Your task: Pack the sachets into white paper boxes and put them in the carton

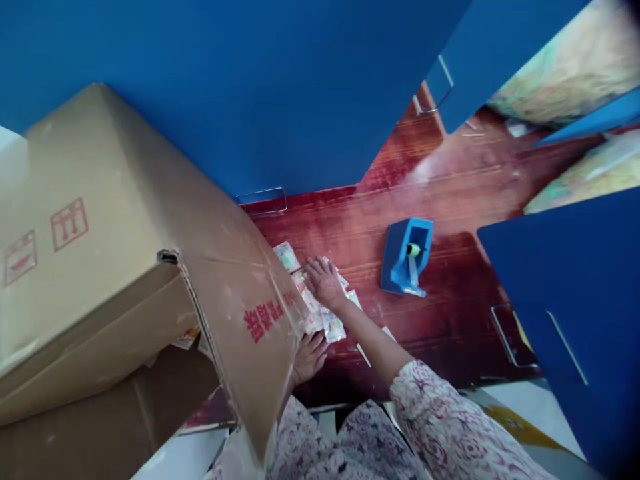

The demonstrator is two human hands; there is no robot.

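Several small clear plastic packets point(334, 328) with pale printed contents lie in a loose cluster on the reddish-brown tabletop point(455, 267). My right hand point(326, 285) rests palm down on the cluster, fingers apart. Just below it, nearer my body, my left hand point(309, 360) lies at the lower edge of the packets with its fingers stretched out. A cardboard flap partly hides my left wrist and forearm. I see nothing gripped in either hand.
A large open cardboard box point(135, 200) with red print fills the left side, its flap leaning beside the packets. A blue tape dispenser point(397, 257) stands right of my hands. Blue panels point(300, 93) with wire handles rise behind and to the right. Filled bags point(575, 67) are at upper right.
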